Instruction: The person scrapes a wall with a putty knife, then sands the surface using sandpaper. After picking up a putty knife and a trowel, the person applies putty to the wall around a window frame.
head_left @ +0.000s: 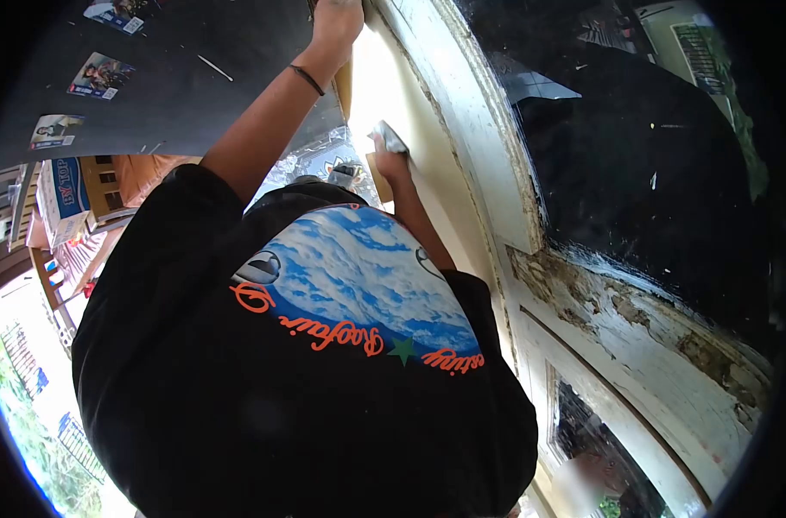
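You are holding a small, flat grey pad [395,138] in your right hand [388,161]; its fingers are closing narrowly around it, with the thumb showing on one side. The pad is lying against or just beside the smooth cream panel [445,186]; exact contact is not clear. Your left hand [338,21], above a thin dark wristband [307,80], is reaching near the panel's far end. Its fingers are running out of view, so their spread and any hold cannot be told.

To the right of the panel, white-painted framing [484,129] is showing a rough, chipped edge. Beyond that, a dark, glossy pane [643,173] is carrying pale specks and scrapes. Nearer you, the ledge [635,311] is flaking, its paint lifting off crumbly brown patches.

To the left of the panel, a flat matt dark board [203,78] is bearing printed cards [102,75], with crinkled clear plastic [302,162] lying near its edge. Farther left, a blue-printed cardboard box [68,194] is sitting beside brown material.
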`<state>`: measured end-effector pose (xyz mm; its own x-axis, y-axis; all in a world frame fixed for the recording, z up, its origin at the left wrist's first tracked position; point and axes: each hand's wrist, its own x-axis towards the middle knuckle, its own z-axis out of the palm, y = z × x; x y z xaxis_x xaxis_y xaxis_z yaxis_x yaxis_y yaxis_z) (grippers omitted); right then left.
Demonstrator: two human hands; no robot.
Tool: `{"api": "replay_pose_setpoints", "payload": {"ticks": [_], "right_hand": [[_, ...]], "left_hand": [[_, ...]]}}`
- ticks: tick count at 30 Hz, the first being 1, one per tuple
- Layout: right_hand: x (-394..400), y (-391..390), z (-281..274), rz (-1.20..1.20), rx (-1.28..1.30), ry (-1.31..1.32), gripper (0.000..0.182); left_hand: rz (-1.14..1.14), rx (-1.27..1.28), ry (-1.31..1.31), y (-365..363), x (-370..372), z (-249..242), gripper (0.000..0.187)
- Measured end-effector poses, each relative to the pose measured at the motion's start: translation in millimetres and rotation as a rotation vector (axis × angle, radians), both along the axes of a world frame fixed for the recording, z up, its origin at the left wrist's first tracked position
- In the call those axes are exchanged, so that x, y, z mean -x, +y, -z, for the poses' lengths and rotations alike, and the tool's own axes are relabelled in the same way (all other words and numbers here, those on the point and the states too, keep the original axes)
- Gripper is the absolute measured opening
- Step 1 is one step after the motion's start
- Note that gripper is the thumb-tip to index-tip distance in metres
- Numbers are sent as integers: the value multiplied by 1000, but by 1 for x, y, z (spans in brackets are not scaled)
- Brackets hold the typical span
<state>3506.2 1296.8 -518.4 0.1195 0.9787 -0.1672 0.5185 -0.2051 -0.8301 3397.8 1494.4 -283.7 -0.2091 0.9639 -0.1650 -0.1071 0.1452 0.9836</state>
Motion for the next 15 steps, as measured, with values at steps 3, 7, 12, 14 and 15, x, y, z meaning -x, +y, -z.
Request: {"api": "replay_pose_setpoints", "payload": {"ticks": [3, 7, 12, 14, 15], "right_hand": [[-6, 16, -25, -67, -73, 78, 35], [-10, -11, -35, -31, 143, 227, 38], [-86, -95, 4, -174, 288, -220, 41], [-129, -124, 6, -244, 299, -289, 41], [-152, -134, 4, -209, 253, -188, 42]], "left_hand": [[46, 9, 204, -10, -1, 67, 23], [38, 261, 168, -43, -3, 138, 25], [96, 523, -129, -68, -13, 142, 22], [105, 527, -178, -55, -6, 136, 22], [89, 536, -149, -47, -3, 136, 23]]}}
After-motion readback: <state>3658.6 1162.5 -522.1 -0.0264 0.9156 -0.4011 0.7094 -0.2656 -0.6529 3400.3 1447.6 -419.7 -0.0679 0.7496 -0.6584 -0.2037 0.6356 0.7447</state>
